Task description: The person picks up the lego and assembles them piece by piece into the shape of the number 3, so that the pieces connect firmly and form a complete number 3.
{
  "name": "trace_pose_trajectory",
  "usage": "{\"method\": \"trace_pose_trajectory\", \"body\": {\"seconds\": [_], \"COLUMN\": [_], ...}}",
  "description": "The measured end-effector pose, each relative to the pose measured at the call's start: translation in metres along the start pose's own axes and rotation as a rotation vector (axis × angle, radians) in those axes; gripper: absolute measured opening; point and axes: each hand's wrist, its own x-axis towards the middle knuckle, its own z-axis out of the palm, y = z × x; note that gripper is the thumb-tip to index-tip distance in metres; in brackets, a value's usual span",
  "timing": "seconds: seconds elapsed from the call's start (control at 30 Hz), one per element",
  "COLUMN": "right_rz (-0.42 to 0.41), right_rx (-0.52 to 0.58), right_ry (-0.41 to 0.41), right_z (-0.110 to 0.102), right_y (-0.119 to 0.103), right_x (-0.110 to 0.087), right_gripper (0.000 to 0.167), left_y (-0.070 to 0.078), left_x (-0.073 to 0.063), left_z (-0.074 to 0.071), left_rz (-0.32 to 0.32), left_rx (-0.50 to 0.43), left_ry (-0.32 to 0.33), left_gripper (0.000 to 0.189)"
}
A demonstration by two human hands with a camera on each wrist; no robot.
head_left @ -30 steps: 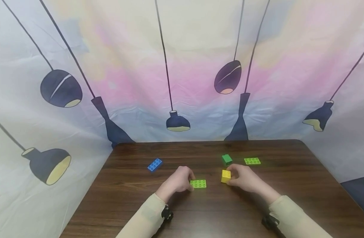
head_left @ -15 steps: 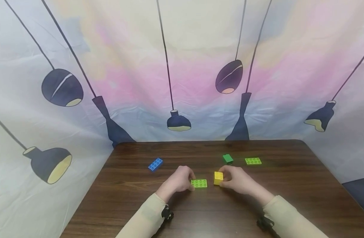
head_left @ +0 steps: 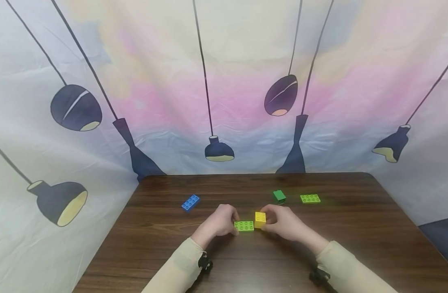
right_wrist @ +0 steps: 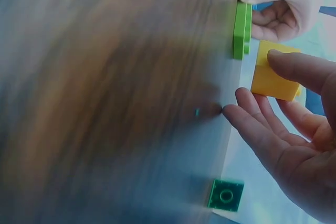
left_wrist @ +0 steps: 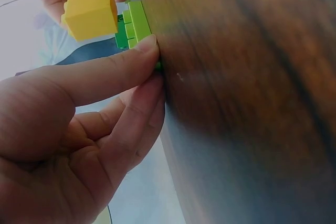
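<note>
My left hand (head_left: 221, 221) pinches the left end of a flat lime-green toy brick (head_left: 244, 226) that lies studs up on the table. A yellow cube-shaped toy brick (head_left: 260, 219) is between the thumb and fingers of my right hand (head_left: 284, 222), close to the lime brick's right end. In the left wrist view the yellow brick (left_wrist: 92, 14) is raised off the tabletop, its studs facing up. From the right wrist, the thumb presses one side of the yellow brick (right_wrist: 275, 72), and the lime brick (right_wrist: 241, 30) shows just past it.
A blue brick (head_left: 190, 202) lies at the back left of the dark wooden table (head_left: 154, 260). Behind my right hand sit a dark green brick (head_left: 279, 196), tipped on its side, and a second lime brick (head_left: 310, 198). A printed cloth (head_left: 165, 89) hangs behind the table.
My right hand has moved left with the yellow brick, bringing it up beside the lime brick. The left hand and the lime brick have stayed in place.
</note>
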Motion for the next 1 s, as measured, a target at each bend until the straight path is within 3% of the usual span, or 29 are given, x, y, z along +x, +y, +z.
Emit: {"method": "trace_pose_trajectory", "body": {"seconds": [0.63, 1.0], "right_rz": [-0.046, -0.037], "right_rx": [0.028, 0.044], "right_ry": [-0.044, -0.039], "right_z": [0.016, 0.019], "right_y": [-0.011, -0.013], "right_x": [0.006, 0.008], "right_gripper": [0.037, 0.036], "left_y": [-0.002, -0.012], "left_x": [0.001, 0.007], "left_z": [-0.001, -0.002], "left_rz": [-0.024, 0.042], "left_rx": [-0.058, -0.063], "left_ry": [-0.013, -0.045], "left_gripper": [0.029, 0.031]}}
